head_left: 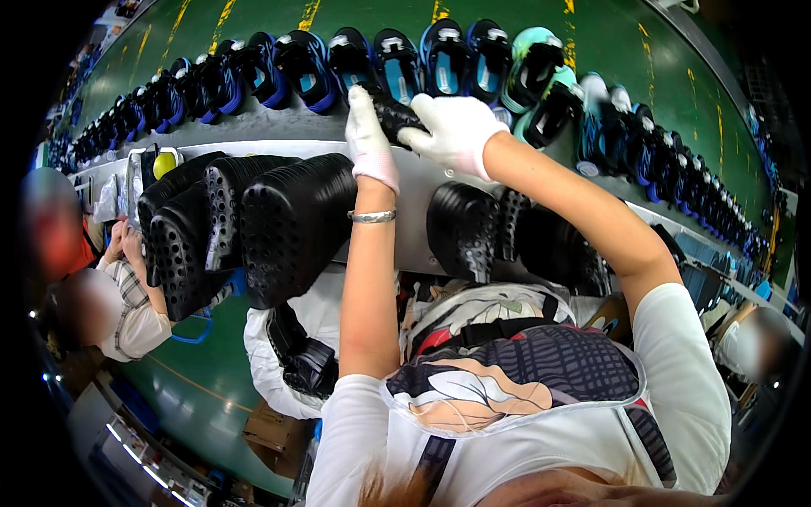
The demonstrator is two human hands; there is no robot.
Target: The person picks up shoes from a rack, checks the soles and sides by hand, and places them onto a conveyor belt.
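Both my hands wear white gloves and hold one black shoe sole over a grey bench. My left hand grips its left end, and a metal bracelet sits on that wrist. My right hand grips its right end from above. Just beyond the sole runs a long row of blue and teal shoes along the conveyor.
Stacks of black studded soles stand on the bench to the left, with more black soles to the right. A white bag of black parts hangs below. Other people sit at far left and lower right. The floor is green.
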